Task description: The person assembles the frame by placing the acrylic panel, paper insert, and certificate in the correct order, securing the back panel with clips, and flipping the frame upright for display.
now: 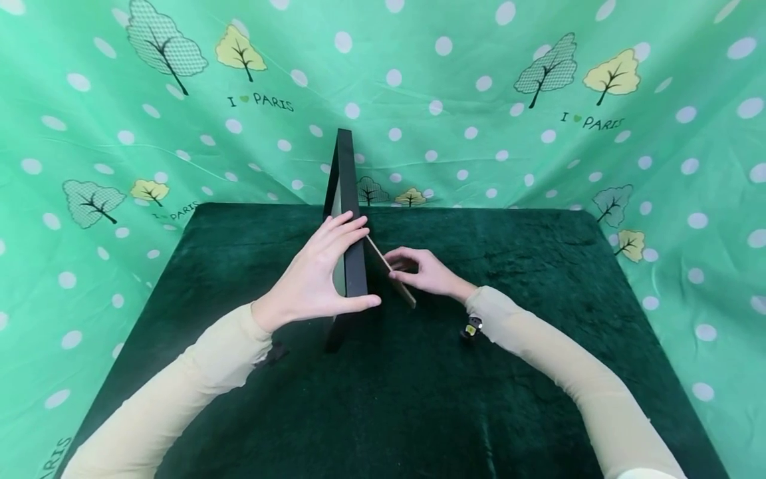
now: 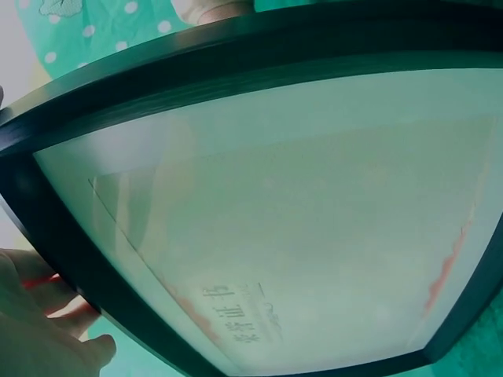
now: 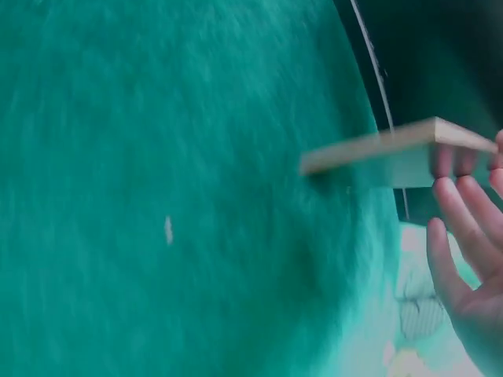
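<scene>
A black-bordered picture frame [image 1: 353,266] stands upright on edge, seen almost side-on in the head view. Behind its glazing is a pale sheet [image 2: 314,220] with faint printed characters. My left hand [image 1: 317,266] rests on the frame's border, fingers and thumb spread wide apart across it. A thin board-like stand leg [image 1: 402,287] slants out from the frame's back on the right. With fairly straight fingers, my right hand [image 1: 425,269] touches this leg from its outer side. The right wrist view shows its fingertips at the leg [image 3: 369,148], with the thumb held apart.
Dark green velvety cloth [image 1: 479,399] covers the table beneath the frame. Green fabric [image 1: 455,80] with white dots and printed trees hangs behind and at both sides. A small dark camera [image 1: 471,327] is on the right wrist.
</scene>
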`<state>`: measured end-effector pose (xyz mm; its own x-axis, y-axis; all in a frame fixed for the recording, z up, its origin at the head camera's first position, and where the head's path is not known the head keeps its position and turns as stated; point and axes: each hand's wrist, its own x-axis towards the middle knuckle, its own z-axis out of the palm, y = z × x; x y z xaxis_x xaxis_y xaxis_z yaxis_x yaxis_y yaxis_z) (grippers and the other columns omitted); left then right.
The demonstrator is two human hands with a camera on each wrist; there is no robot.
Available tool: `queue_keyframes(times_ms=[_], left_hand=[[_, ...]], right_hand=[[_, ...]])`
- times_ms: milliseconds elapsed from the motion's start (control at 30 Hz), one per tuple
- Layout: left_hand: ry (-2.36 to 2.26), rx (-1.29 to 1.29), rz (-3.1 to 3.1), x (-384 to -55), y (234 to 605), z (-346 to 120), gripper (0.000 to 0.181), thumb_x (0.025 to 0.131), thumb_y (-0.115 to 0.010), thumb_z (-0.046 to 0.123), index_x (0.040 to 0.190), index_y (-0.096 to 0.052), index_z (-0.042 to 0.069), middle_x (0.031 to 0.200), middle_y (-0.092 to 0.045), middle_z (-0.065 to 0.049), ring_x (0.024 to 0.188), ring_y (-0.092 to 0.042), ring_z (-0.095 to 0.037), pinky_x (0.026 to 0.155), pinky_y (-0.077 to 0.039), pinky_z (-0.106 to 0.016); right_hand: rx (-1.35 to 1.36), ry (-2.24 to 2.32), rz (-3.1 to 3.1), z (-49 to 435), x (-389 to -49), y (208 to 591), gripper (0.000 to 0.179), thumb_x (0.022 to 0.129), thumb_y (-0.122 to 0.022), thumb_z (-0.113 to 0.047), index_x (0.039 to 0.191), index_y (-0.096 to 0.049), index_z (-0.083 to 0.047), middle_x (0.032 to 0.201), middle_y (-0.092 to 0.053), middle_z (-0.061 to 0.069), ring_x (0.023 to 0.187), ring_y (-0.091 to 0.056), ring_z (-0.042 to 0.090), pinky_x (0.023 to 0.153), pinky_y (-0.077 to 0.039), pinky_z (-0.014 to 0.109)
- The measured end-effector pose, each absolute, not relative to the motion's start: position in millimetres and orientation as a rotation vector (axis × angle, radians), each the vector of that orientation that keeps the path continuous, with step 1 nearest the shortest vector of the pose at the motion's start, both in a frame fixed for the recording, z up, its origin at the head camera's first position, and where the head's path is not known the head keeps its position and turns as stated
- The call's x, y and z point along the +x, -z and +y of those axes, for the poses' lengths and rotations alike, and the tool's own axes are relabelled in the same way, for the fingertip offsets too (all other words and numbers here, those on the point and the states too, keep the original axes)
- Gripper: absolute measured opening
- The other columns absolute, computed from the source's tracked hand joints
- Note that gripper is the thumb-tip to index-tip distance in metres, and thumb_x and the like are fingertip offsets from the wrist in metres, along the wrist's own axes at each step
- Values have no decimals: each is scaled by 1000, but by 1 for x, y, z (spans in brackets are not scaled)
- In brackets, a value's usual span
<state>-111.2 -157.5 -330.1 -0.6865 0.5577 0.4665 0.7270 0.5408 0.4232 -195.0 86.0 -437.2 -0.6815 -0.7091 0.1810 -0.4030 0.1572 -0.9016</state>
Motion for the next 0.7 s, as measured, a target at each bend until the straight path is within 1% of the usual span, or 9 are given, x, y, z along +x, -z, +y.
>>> queue_keyframes(times_ms=[67, 133, 200, 300, 333, 400, 533, 700], left_hand=[[878, -1061, -2516, -112, 330, -156, 91, 71, -79, 51, 139, -47, -1, 150, -38, -12, 143, -22, -26, 115, -11, -42], [879, -1051, -2521, -112, 330, -153, 91, 71, -80, 49, 139, -47, -1, 150, -38, -12, 143, -21, -25, 115, -11, -42], [881, -1042, -2521, -113, 332, -150, 91, 71, -80, 49, 139, -48, -1, 150, -39, -12, 143, -21, -25, 115, -11, -42], [877, -1027, -2527, -115, 331, -145, 89, 72, -80, 49, 139, -48, -1, 149, -39, -12, 143, -21, -25, 115, -11, -42], [877, -1020, -2530, -116, 331, -143, 89, 72, -79, 50, 139, -48, 0, 149, -39, -12, 143, -21, -25, 115, -11, -42], [865, -1005, -2538, -118, 331, -138, 88, 73, -78, 50, 138, -48, -1, 149, -40, -13, 143, -21, -25, 115, -12, -41], [838, -965, -2580, -124, 331, -128, 87, 76, -75, 53, 138, -49, -1, 149, -40, -13, 143, -21, -25, 115, -13, -41], [778, -960, -2654, -130, 331, -116, 86, 79, -71, 57, 140, -48, 1, 150, -38, -12, 143, -19, -25, 114, -14, -42]], right_hand=[[-1056, 1497, 2221, 96, -197, 426, 29, 94, -59, 3, 122, -58, 10, 114, -61, 25, 106, -59, 39, 90, -46, 48], [-1018, 1458, 2289, 105, -201, 418, 28, 95, -58, 1, 122, -59, 8, 112, -63, 23, 99, -61, 32, 85, -49, 43], [-987, 1436, 2338, 115, -213, 421, 27, 96, -58, -4, 121, -62, 4, 110, -65, 20, 94, -60, 27, 82, -48, 43], [-966, 1406, 2390, 123, -231, 430, 25, 97, -59, -10, 119, -66, -2, 107, -67, 14, 90, -59, 22, 79, -48, 43], [-968, 1393, 2410, 125, -237, 433, 24, 97, -60, -12, 118, -67, -4, 106, -67, 10, 90, -59, 22, 80, -48, 43], [-983, 1370, 2448, 126, -244, 437, 23, 97, -60, -12, 116, -68, -4, 105, -67, 8, 90, -60, 20, 81, -49, 42], [-987, 1345, 2516, 127, -254, 437, 20, 96, -60, -8, 114, -69, -3, 104, -68, 9, 88, -61, 20, 78, -50, 40], [-952, 1360, 2570, 128, -263, 443, 18, 96, -60, -5, 111, -70, -2, 103, -68, 12, 89, -61, 21, 80, -49, 41]])
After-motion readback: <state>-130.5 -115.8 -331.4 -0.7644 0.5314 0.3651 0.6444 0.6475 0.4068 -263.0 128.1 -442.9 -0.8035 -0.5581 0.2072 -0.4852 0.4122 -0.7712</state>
